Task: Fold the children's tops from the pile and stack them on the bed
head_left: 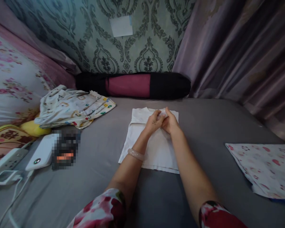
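Head view: left hand (153,123) and right hand (171,123), fingers curled, grip unclear, meet over an apparently part-folded white cloth (134,142).

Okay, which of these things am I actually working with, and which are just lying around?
In use:
- white cloth, with your left hand and right hand at its far part

Just lying about, it seems:
- patterned cloth pile
- black-and-pink bundle
- heart-print cloth
- white power bank
- power strip
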`<state>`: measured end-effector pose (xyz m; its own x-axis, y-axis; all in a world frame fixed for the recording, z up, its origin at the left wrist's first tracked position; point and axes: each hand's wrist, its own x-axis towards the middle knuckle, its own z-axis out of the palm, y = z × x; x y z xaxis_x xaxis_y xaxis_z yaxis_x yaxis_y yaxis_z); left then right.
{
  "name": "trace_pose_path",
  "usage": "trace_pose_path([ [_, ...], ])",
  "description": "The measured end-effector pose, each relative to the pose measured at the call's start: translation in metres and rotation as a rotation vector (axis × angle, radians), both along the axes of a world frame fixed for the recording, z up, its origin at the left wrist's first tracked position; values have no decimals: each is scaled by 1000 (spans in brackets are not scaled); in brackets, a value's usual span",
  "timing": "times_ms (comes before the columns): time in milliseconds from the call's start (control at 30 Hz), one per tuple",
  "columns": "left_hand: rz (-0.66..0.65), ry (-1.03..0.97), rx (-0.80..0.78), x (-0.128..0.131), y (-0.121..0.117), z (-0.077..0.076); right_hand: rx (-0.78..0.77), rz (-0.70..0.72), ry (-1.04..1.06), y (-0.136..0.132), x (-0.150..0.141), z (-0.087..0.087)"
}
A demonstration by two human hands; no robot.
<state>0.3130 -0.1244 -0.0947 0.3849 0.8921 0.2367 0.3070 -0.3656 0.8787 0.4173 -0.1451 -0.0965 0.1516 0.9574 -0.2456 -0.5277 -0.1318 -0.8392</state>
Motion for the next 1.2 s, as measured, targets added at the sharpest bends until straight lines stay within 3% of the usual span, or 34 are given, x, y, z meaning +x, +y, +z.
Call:
trace_pose_path([
  [67, 3, 33, 0, -5, 4, 4, -30, -58, -14, 4, 1, -3],
  [167, 133, 149, 42, -24, 18, 2, -90, -203, -45, 8, 0, -5],
  [267, 240, 303, 64, -51, 34, -12, -119, -297, -138, 9, 1, -9],
  [433, 267, 405, 86, -79, 47, -36, -125, -352, -463, 11, 12, -24],
  [667, 259, 442, 92, -77, 44, -37, -225, -285, -1008, 9, 31, -33],
  [800, 247, 478, 92, -78, 43, -36, -258, -226, -1305, 2, 31, -23],
  [933, 243, 533, 111, -77, 41, -32, -296, -189, -1402, -8, 23, -9],
  [1033, 261, 549, 154, -69, 37, -25, -300, -242, -1499, -14, 13, 3],
  [1133, 225, 530, 205, -55, 30, -15, -157, -253, -1575, -13, -3, 10],
  [1200, 166, 508, 236, -46, 23, -9, 21, -135, -1534, -8, -17, 11],
])
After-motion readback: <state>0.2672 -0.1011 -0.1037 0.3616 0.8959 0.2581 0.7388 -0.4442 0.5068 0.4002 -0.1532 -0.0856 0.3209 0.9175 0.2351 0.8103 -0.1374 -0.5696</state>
